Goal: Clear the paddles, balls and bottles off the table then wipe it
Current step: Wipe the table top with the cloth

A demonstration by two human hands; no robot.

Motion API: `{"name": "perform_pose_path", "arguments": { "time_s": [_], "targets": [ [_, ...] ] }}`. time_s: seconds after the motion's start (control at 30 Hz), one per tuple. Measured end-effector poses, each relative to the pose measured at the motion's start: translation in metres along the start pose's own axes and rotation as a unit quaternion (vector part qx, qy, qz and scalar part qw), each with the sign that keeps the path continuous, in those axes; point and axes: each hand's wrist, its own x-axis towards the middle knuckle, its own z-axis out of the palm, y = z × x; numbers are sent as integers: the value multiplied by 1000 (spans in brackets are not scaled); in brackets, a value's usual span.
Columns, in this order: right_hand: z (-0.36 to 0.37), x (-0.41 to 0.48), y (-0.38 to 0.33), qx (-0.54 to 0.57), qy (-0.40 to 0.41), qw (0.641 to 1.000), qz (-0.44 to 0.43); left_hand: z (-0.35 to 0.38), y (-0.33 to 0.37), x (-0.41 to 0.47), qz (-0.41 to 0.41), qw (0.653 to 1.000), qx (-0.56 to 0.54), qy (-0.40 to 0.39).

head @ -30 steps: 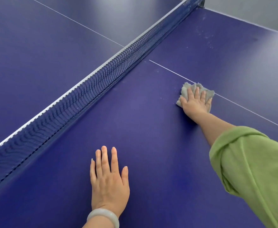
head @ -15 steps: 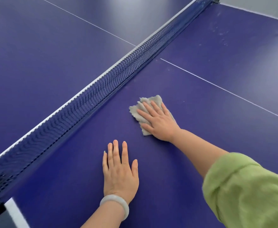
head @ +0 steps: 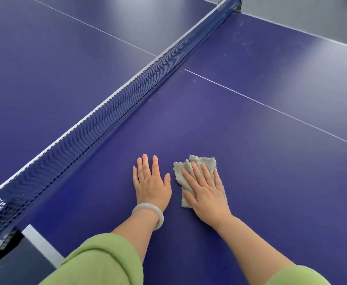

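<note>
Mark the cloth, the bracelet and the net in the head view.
cloth (head: pixel 208 160): head view, bare fluffy top edge.
bracelet (head: pixel 147 207): head view, upper arc of the pale band.
net (head: pixel 106 120): head view, dark mesh below the white tape.

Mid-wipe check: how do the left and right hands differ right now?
The left hand lies on the bare table; the right hand presses a grey cloth. The left wrist wears a pale bangle; the right wrist is bare. Both lie flat, palm-down, side by side.

Wears loose light-green sleeves (head: pixel 98 262), bunched above both forearms; wears a smooth, milky-white bangle (head: pixel 148 206) at left wrist.
</note>
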Motion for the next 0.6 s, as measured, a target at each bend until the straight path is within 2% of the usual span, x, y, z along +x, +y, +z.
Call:
{"name": "perform_pose_path", "arguments": {
  "time_s": [0.07,0.1,0.2,0.27,0.33,0.37,0.43,0.5,0.57,0.6],
  "targets": [
    [1,-22,20,-14,-11,1000,-23,-9,-7,-1,23,998,-37,-37],
    [0,-34,31,-27,-9,1000,0,-15,-12,-6,41,996,-55,-52],
    [6,-78,54,-38,3,986,161,-28,-38,-38,89,992,-69,-49],
    [13,-106,43,-32,20,962,270,-31,-66,-67,82,995,-54,-33],
    [23,-121,9,-20,33,941,337,-32,-96,-91,53,998,-36,-24],
    [28,-122,-15,-14,43,939,340,-33,-110,-100,36,999,-29,-20],
    [37,-120,-66,10,60,963,264,-37,-135,-109,3,999,-24,-22],
    [47,-121,-109,-15,49,994,96,-44,-153,-111,-16,999,-17,-31],
    [46,-119,-124,-32,30,998,-40,-52,-169,-107,-27,999,-15,-35],
    [44,-115,-120,-41,29,995,-81,-56,-177,-105,-33,999,-16,-40]
  ]
}}
